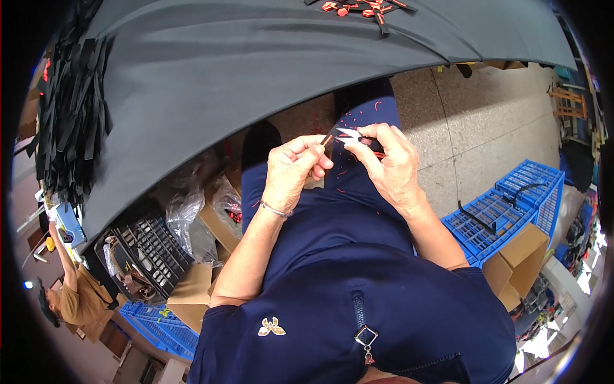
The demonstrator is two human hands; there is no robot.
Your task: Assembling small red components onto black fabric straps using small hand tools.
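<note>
In my left hand (288,169), thumb and fingers pinch a small dark strap (329,144) above my lap. What it looks like beyond the fingertips is mostly hidden. My right hand (393,168) is closed around a pair of thread snips (349,134), whose two pointed silver blades are parted and point at the strap's end. Between blades and strap the gap is too small to tell contact. Bits of red thread lie scattered over my dark blue trousers (358,180).
Ahead stretches a table under grey cloth (256,64), bearing black-and-red straps (374,9) and a bundle of black strips (77,109). Blue crates (480,221) and a cardboard box (521,256) stand right. Left are a black crate (150,246) and plastic bags (188,221); a person (73,294) works beyond.
</note>
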